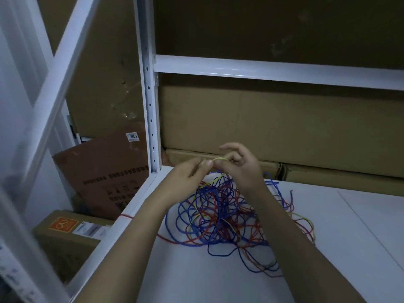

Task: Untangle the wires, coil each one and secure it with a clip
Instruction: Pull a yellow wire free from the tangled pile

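Observation:
A tangled heap of blue, red and yellow wires (220, 217) lies on the white shelf (196, 276). Above its far edge both hands are raised together. My left hand (188, 173) pinches a yellow wire (219, 159) between thumb and fingers. My right hand (242, 165) holds the same yellow wire's short loop, fingers curled, index finger lifted. The yellow strand runs down from my hands into the heap. One red strand (125, 216) hangs over the shelf's left edge. No clip is in view.
A white upright post (150, 119) and a crossbeam (273, 71) frame the shelf. Cardboard boxes (273, 125) stand against the back. More boxes (65, 232) sit on the floor to the left, below the shelf edge.

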`<state>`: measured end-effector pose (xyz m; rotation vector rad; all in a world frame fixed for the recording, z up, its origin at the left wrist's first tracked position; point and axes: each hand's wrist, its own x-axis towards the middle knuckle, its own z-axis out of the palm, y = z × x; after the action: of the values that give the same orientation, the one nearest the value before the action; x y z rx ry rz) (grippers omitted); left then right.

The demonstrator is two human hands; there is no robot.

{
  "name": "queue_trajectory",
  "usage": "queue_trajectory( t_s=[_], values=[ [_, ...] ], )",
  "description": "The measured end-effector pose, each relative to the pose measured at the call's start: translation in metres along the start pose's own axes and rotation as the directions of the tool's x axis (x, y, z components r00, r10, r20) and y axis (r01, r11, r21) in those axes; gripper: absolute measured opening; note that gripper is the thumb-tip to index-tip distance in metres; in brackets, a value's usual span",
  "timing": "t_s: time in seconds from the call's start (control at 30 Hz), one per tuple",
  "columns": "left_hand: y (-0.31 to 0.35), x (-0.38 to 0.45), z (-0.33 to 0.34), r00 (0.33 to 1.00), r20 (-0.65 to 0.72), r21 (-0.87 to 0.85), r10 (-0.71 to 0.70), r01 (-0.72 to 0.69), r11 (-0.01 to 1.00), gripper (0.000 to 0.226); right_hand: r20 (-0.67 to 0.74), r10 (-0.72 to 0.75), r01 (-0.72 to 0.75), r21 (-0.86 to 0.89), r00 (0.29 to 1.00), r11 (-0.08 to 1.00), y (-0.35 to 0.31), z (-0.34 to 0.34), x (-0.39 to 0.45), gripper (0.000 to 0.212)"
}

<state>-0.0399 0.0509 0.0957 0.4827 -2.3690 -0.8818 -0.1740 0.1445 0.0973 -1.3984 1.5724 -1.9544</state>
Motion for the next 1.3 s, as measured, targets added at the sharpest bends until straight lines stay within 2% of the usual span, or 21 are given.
queue_trajectory(
  t_s=[0.07,0.2,0.27,0.37,0.5,0.7,0.77,0.83,1.03,1.13,1.23,1.3],
  values=[
    [-0.004,-0.002,0.004,1.000,0.027,-0.067,0.009,-0.007,0.998,0.034,-0.009,0.039,-0.038,0.048,0.999,0.998,0.002,0.003,0.001,0.021],
    [-0.012,-0.005,0.004,0.999,0.020,-0.419,-0.030,0.035,0.907,0.038,0.003,0.150,-0.150,0.068,0.989,0.986,0.012,0.010,-0.003,0.013],
    [-0.011,-0.006,-0.001,0.998,0.000,-0.541,-0.058,0.048,0.840,0.038,0.058,0.210,-0.213,0.039,0.976,0.976,0.020,0.013,-0.006,0.012],
    [-0.009,-0.005,-0.008,0.998,-0.030,-0.628,-0.055,0.024,0.778,0.039,0.169,0.290,-0.293,-0.009,0.942,0.956,0.031,0.022,-0.010,0.017],
    [-0.009,0.001,-0.015,0.987,-0.122,-0.681,-0.108,-0.004,0.733,0.039,0.238,0.224,-0.180,-0.195,0.945,0.964,0.040,0.038,-0.015,0.015],
    [-0.014,0.004,-0.025,0.966,-0.213,-0.708,-0.150,-0.047,0.704,0.039,0.361,0.274,-0.081,-0.468,0.891,0.880,0.041,0.045,-0.017,0.010],
    [-0.012,0.005,-0.026,0.960,-0.227,-0.716,-0.167,-0.048,0.696,0.039,0.346,0.224,0.012,-0.567,0.911,0.824,0.040,0.045,-0.017,0.012],
    [-0.011,0.006,-0.025,0.953,-0.242,-0.728,-0.182,-0.054,0.683,0.040,0.294,0.147,0.053,-0.577,0.944,0.815,0.037,0.044,-0.018,0.016],
    [-0.010,0.007,-0.029,0.954,-0.200,-0.813,-0.222,-0.035,0.582,0.041,-0.025,0.036,-0.042,-0.335,0.999,0.941,0.034,0.039,-0.023,0.020],
    [-0.012,0.002,-0.032,0.966,-0.163,-0.878,-0.202,-0.048,0.477,0.040,-0.131,0.001,-0.049,-0.367,0.991,0.929,0.045,0.033,-0.025,0.029],
    [-0.008,-0.003,-0.033,0.975,-0.111,-0.946,-0.194,-0.044,0.320,0.039,-0.142,-0.065,-0.018,-0.512,0.988,0.859,0.052,0.030,-0.024,0.024],
    [-0.005,-0.003,-0.034,0.967,-0.137,-0.961,-0.216,-0.077,0.264,0.038,-0.065,-0.070,0.020,-0.571,0.995,0.821,0.054,0.032,-0.026,0.019]
  ],
)
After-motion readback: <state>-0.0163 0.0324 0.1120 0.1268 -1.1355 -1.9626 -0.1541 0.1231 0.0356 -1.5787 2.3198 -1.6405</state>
